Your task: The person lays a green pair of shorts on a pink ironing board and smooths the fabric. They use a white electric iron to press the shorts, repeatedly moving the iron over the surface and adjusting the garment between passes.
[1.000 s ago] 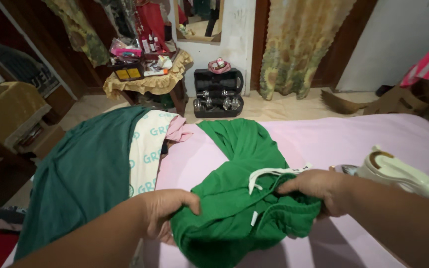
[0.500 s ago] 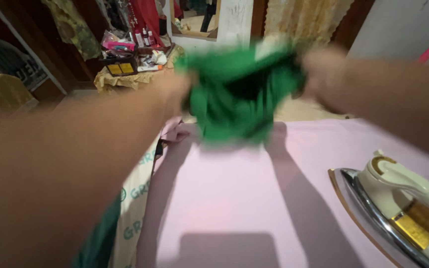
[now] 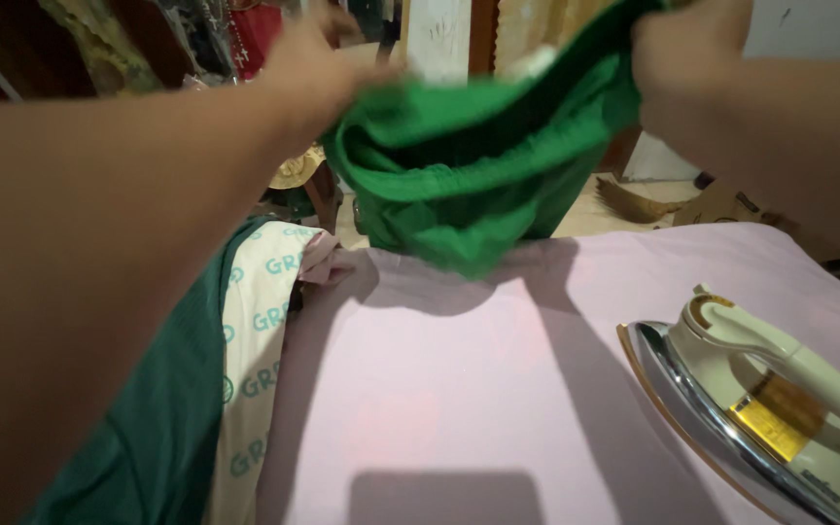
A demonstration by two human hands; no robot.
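Both my hands hold a bright green garment point(image 3: 469, 165) up in the air over the far end of the pink ironing surface point(image 3: 459, 379). My left hand point(image 3: 318, 63) grips its upper left edge, and my right hand point(image 3: 692, 53) grips the upper right edge. The cloth hangs bunched between them, its lowest fold just above the pink cover. The picture is blurred by motion.
A white and chrome clothes iron point(image 3: 780, 399) lies on its side at the right on the pink cover. A dark green cloth point(image 3: 138, 437) and a cream printed cloth point(image 3: 255, 360) lie stacked at the left. A cluttered side table point(image 3: 298, 170) stands behind.
The green garment went from lying bunched on the pink surface to being lifted high in both hands. It now hangs a little lower and wider than half a second ago.
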